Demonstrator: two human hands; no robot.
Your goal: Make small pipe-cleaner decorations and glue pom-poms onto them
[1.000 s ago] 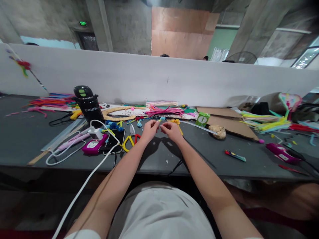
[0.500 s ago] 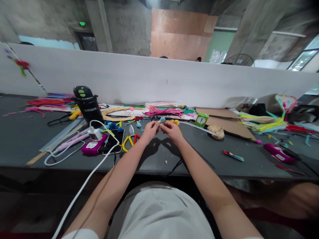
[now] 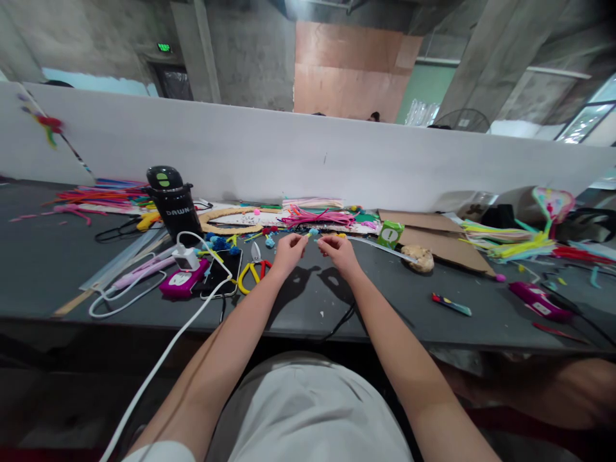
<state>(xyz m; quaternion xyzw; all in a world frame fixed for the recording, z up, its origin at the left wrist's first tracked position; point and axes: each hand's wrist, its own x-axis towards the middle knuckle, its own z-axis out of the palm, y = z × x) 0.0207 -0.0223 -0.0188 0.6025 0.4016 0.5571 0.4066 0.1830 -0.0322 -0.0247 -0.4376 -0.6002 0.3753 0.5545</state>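
Observation:
My left hand (image 3: 290, 251) is closed in a pinch on the yellow-green stem of a small light-blue pipe-cleaner flower (image 3: 313, 232), held above the dark table. Close by on the right, my right hand (image 3: 339, 253) has its thumb and fingertips pressed together. A tiny pale-blue bit seems to show at those fingertips, too small to name. A narrow gap separates the two hands. Pliers with red and yellow handles (image 3: 254, 269) lie just left of my left hand. Beyond both hands lies a bundle of pink pipe cleaners (image 3: 317, 217).
A black bottle (image 3: 174, 208) stands at left, near a phone (image 3: 222, 273), a magenta device (image 3: 183, 280) and a white cable (image 3: 166, 350). Rightward are a green box (image 3: 390, 235), a tan lump (image 3: 418, 258), cardboard (image 3: 452, 247) and a cutter (image 3: 451, 304). Another person's limb shows at lower right.
My hands have moved slightly apart, the right one drawing away to the right from the flower. The flower stays with my left hand. The view has shifted a little.

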